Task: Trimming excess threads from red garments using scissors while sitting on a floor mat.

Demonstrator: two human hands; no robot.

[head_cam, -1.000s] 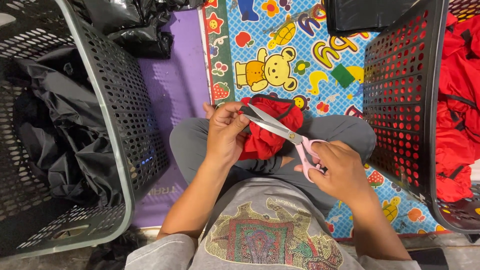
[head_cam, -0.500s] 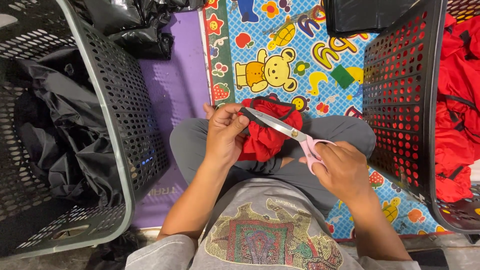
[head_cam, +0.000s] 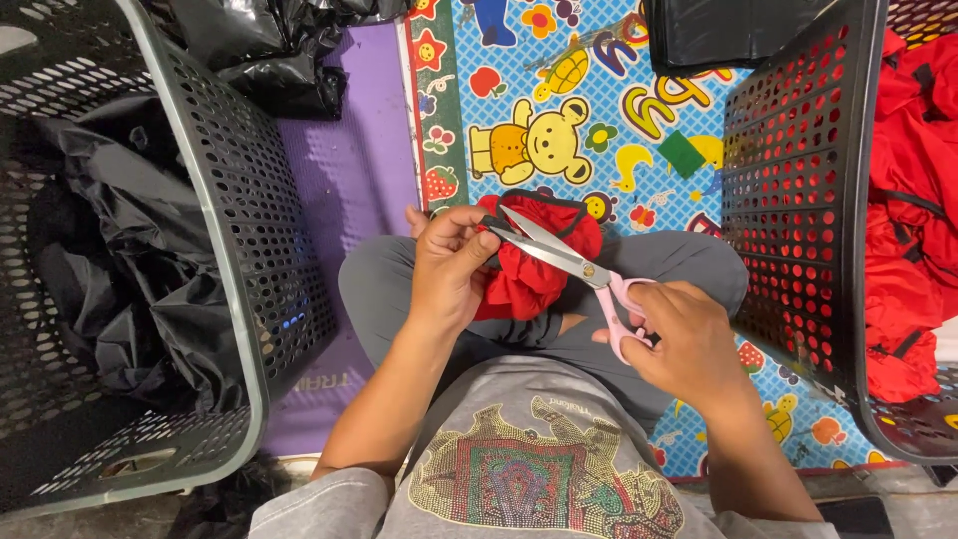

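I sit cross-legged with a bunched red cloth piece, edged with a black strap, in my lap. My left hand pinches the black strap at the cloth's left edge. My right hand grips the pink handles of a pair of scissors. The steel blades are slightly apart and point up-left, their tips right at my left fingertips and the strap.
A grey perforated basket with black fabric stands at the left. A black perforated basket with red fabric stands at the right. A colourful children's mat and a purple mat cover the floor. Black bags lie at the top.
The scissors have shifted slightly, with the blade tips closer to my left fingers and the strap. Both hands stay in place over my lap.
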